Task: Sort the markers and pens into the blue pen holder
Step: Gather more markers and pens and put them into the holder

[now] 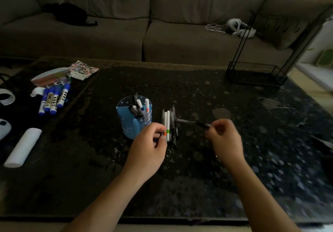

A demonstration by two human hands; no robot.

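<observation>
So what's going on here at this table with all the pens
A person is sorting pens into the blue pen holder, which already has several markers standing in it. The left hand is at the row of pens lying beside the holder, fingers on a white marker there. The right hand holds a dark pen just above the table. A cluster of blue-capped markers lies untouched at far left.

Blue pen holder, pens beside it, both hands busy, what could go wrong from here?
1. The left hand works right beside the blue pen holder; a nudge might tip it and spill the markers standing inside.
2. The right hand pinches a dark pen by its end; it could slip or knock the row of pens apart.
</observation>
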